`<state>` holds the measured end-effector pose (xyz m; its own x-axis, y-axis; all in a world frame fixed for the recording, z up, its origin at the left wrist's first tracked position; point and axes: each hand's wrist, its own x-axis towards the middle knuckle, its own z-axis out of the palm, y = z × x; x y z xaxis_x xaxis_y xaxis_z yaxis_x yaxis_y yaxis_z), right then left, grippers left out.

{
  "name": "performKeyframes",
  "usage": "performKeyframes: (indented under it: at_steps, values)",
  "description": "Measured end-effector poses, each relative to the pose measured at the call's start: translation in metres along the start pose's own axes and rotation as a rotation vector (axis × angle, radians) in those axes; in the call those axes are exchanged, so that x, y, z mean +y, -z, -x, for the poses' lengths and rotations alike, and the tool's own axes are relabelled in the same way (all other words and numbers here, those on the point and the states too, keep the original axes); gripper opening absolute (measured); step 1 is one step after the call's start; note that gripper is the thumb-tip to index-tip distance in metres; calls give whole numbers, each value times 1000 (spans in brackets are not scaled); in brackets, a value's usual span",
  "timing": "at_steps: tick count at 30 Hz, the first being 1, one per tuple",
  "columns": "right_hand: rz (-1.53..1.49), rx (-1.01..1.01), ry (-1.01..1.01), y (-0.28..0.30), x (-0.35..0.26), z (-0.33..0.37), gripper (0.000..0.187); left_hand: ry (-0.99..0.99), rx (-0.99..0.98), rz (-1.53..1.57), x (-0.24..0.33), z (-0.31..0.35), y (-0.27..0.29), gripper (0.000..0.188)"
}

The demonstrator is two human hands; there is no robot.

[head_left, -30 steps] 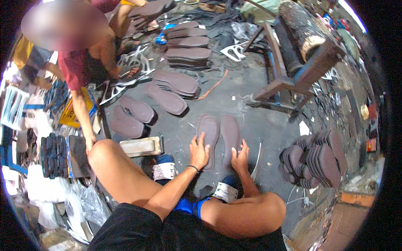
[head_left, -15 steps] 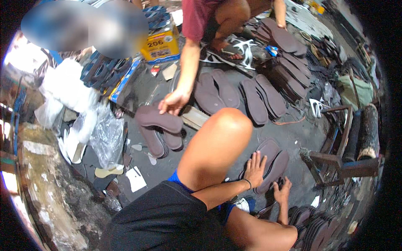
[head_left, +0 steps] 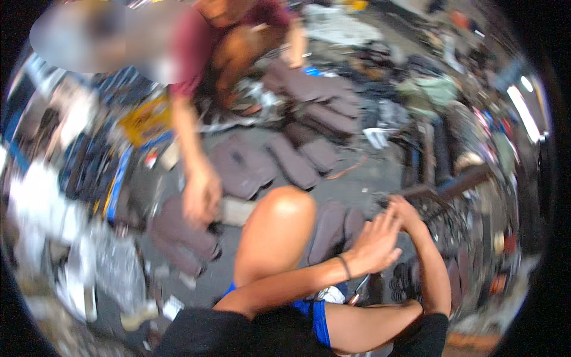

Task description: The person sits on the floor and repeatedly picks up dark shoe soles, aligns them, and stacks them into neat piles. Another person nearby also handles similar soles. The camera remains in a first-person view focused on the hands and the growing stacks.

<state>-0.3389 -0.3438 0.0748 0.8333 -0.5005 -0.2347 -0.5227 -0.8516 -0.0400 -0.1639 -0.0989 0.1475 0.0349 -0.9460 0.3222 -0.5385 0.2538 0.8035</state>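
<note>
My left hand [head_left: 377, 243], with a dark band on its wrist, is raised over the floor to the right of my bent knee, fingers stretched out. Its fingertips meet or overlap my right hand [head_left: 407, 214], whose fingers are smeared by motion and partly hidden. No object shows between them. Beside my left hand lies a pair of dark brown shoe soles [head_left: 328, 231] on the grey floor, partly behind my knee. More soles [head_left: 403, 279] are stacked near my right forearm.
Across from me a person in a maroon top reaches a hand [head_left: 201, 193] over brown soles [head_left: 172, 232]. Further soles [head_left: 238, 163] lie mid-floor. Plastic bags [head_left: 116, 256], a yellow box [head_left: 146, 122] and blue sandals stand left; a wooden frame [head_left: 458, 184] is at right.
Both my hands have come off the pair of soles and moved up and right, meeting each other. The view has swung right. The other person's hand stays near the left-hand soles.
</note>
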Motion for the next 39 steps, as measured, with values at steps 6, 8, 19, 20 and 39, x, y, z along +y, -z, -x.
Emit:
performKeyframes:
  at_steps: [6,8,19,20,39]
  values:
    - [-122,-264,5,23,-109,-42,48,-53,-272,-425,-14,-36,70,74]
    - [-241,98,241,-26,-77,-18,41,-142,-291,-385,-11,-58,71,74]
    - [-394,-118,-103,-87,-151,11,42,-7,-157,-492,-33,-55,-31,38]
    - [-406,-105,-146,-98,-152,21,42,43,-132,-547,-29,-62,-60,48]
    - [-290,-365,-257,-112,-140,35,44,508,20,-1209,-14,-86,-154,25]
